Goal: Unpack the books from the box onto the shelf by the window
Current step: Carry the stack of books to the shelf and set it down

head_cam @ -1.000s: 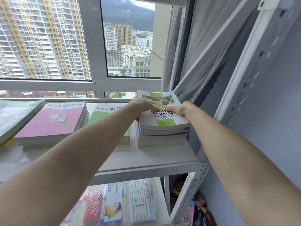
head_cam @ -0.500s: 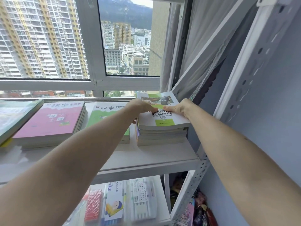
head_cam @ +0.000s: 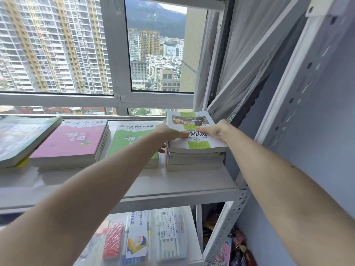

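A white and green book [head_cam: 194, 131] lies on top of a stack of books [head_cam: 194, 160] at the right end of the white shelf [head_cam: 172, 183] by the window. My left hand [head_cam: 169, 132] grips the book's left edge, thumb on the cover and fingers under it. My right hand [head_cam: 216, 129] lies on the right side of the cover, thumb on top; its fingers are hidden. The box is not in view.
Left of the stack lie a green book pile [head_cam: 132, 139], a pink book pile [head_cam: 71, 143] and a tilted green-edged book [head_cam: 23, 137]. A metal upright [head_cam: 288, 104] and grey wall close the right side. Pens and stationery packs [head_cam: 169, 235] fill the shelf below.
The top book has been lowered flat onto the stack and the stack squared up. Both hands stay at its cover.
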Motion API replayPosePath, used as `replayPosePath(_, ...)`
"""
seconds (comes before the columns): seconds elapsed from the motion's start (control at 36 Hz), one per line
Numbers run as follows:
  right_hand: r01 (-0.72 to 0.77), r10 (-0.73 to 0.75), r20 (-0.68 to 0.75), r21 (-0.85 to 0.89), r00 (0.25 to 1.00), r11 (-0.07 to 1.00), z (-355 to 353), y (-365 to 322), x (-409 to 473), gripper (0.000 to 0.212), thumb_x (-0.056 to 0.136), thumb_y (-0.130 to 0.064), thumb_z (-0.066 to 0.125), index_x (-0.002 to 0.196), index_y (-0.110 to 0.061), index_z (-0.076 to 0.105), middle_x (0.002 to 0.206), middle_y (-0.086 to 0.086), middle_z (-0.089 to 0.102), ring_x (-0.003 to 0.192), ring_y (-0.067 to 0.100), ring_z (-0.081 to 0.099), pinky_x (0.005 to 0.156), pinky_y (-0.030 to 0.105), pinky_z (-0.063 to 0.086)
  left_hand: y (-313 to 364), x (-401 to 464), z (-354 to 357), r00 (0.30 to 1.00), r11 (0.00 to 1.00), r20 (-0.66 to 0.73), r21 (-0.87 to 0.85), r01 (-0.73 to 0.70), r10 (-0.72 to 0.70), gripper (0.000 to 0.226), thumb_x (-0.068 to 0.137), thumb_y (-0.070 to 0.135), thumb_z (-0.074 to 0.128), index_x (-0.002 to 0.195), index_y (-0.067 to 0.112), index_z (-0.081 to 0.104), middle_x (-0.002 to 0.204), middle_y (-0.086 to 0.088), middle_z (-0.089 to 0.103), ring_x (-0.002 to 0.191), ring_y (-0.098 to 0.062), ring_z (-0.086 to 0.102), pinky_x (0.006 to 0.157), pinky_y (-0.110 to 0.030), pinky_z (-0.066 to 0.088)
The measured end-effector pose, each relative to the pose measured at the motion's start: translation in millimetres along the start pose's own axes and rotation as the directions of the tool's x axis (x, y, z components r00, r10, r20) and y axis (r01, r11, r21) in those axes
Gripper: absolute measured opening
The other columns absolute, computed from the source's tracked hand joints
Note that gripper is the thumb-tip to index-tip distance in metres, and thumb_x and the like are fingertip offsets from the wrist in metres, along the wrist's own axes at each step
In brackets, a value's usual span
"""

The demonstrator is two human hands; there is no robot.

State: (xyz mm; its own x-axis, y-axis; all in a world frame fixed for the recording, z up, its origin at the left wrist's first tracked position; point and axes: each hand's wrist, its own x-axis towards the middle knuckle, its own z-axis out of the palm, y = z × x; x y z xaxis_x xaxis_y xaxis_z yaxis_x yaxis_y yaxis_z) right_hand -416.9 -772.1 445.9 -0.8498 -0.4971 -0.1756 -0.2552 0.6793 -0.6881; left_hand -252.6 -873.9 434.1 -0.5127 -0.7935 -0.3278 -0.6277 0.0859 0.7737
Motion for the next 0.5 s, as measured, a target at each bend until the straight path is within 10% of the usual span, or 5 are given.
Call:
replayPosePath(0.28,0.001,0.000,0.008,-0.107,1.000,0.994,2,0,0,0.111,0.064,-0.068,0.078,0.144,-0.001,0.037,0.145,0.015,0.046,0.125,0.031,0.051,0.079,0.034,0.037,-7,-13,-9,0.997,0.998,0.043,-0.010,-0.058,0.059,0.067,0.072,0.050,0.082,0.104,0.002,0.049,0.087,-0.015,0.060,0.074,-0.023,0.062,0.073,-0.036,0.058)
replayPosePath(0.5,-0.023,0.023,-0.003,-0.199,1.000,0.980,2,-5,-4,0.110,0.067,-0.069,0.075,0.146,-0.002,0.035,0.147,0.014,0.044,0.128,0.033,0.049,0.078,0.036,0.037,-8,-21,-16,0.994,0.996,0.063,-0.027,-0.084,0.085,0.067,0.074,0.046,0.082,0.112,0.000,0.052,0.088,-0.016,0.062,0.079,-0.025,0.065,0.073,-0.035,0.058)
